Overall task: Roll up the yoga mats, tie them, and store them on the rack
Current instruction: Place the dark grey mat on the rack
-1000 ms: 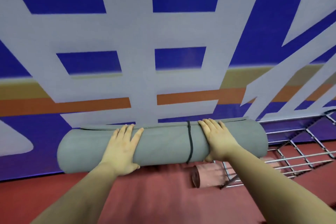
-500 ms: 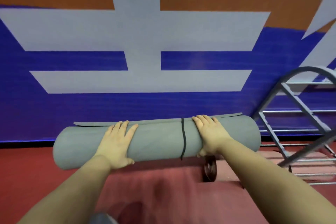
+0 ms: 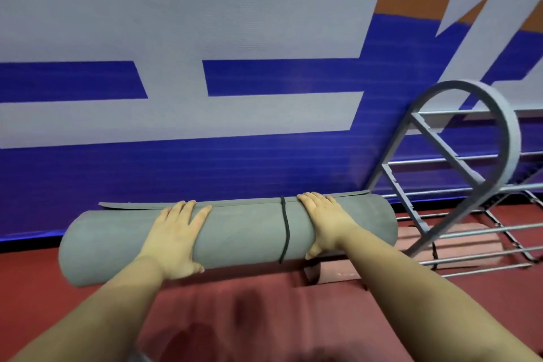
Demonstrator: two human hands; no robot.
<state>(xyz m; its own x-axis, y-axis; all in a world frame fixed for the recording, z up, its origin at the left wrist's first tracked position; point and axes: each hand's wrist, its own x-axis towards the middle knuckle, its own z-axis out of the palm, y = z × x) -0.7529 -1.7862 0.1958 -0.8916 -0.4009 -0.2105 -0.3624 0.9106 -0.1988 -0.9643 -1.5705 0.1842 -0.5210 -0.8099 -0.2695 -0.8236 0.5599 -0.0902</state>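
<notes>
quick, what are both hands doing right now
Left hand: holding the rolled grey yoga mat, fingers over the top, thumb underneath.
Right hand: holding the same mat, beside the black tie.

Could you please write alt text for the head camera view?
A person's left hand and right hand hold a rolled grey yoga mat, tied with a black cord, above a red floor. A grey metal rack stands at right against a blue wall.

Blue wall banner with pale lettering; red floor, perhaps padded.
</notes>
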